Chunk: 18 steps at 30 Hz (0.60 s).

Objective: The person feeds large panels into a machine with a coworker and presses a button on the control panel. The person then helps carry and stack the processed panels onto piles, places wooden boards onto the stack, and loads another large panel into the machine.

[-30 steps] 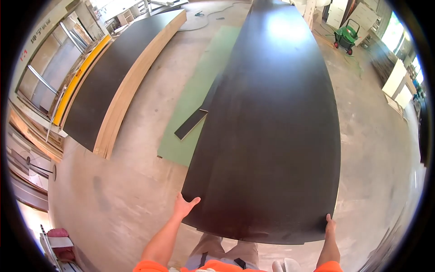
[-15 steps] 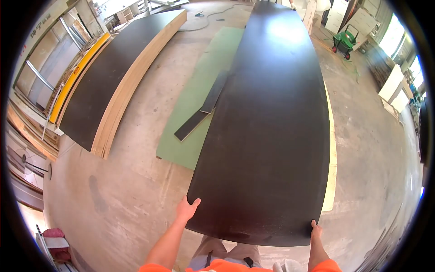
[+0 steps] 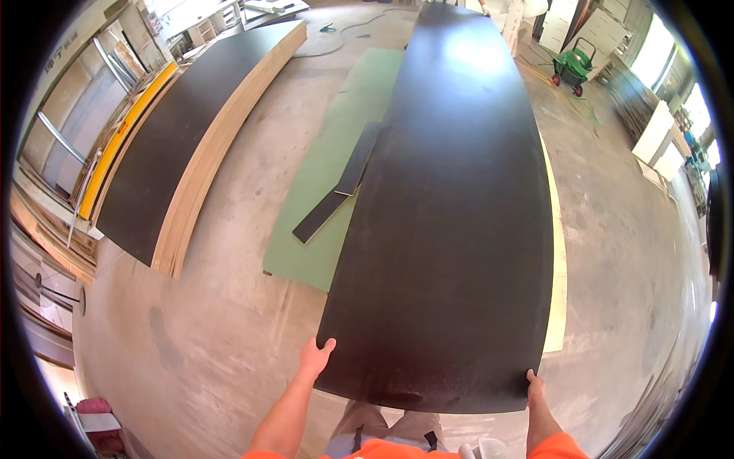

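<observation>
A long black panel stretches away from me, its near end raised in front of my legs. My left hand grips its left edge near the corner, thumb on top and fingers hidden beneath. On the right edge, close to the other near corner, my right hand is closed with its thumb over the surface. At the far end, another person's hand touches the panel. Below and to the left lies a green board, with two narrow dark strips on it.
A stack of dark-topped boards with pale wooden sides stands at left, beside a yellow bar. A pale yellow sheet shows past the panel's right edge. A green wheeled machine stands at the far right; a hose lies on the floor.
The view has shifted slightly. Both hands keep hold of the black panel, which has hardly moved relative to them.
</observation>
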Motion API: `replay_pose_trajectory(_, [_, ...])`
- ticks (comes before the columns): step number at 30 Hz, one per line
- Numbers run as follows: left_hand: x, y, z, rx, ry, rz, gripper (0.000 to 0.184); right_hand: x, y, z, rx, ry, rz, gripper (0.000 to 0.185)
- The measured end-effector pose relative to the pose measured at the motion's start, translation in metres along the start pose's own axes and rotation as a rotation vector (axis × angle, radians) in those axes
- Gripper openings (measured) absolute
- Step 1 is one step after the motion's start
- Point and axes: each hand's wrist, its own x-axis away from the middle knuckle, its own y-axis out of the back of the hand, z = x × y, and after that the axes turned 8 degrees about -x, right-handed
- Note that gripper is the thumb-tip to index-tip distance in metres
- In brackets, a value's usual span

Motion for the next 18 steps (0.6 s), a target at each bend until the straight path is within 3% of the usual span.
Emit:
replay_pose_trajectory(4, [-0.007, 0.001, 0.019, 0.136, -0.014, 0.129, 0.049, -0.006, 0.002, -0.007, 0.041, 0.059, -0.019, 0.05])
replay_pose_trajectory(10, [-0.011, 0.005, 0.028, 0.396, 0.012, 0.382, 0.052, -0.026, 0.01, -0.02, -0.083, -0.057, 0.027, 0.048])
replay_pose_trajectory(13, [-0.018, -0.004, 0.042, 0.458, 0.006, 0.41, 0.054, -0.017, 0.001, -0.011, -0.044, -0.052, -0.06, 0.047])
replay_pose_trajectory(16, [-0.012, 0.002, 0.035, 0.459, 0.008, 0.414, 0.054, 0.079, -0.045, 0.065, -0.033, -0.012, -0.038, 0.051])
replay_pose_trajectory(18, [-0.011, 0.006, 0.03, 0.435, 0.011, 0.411, 0.054, 0.02, -0.019, 0.022, -0.032, -0.049, -0.03, 0.048])
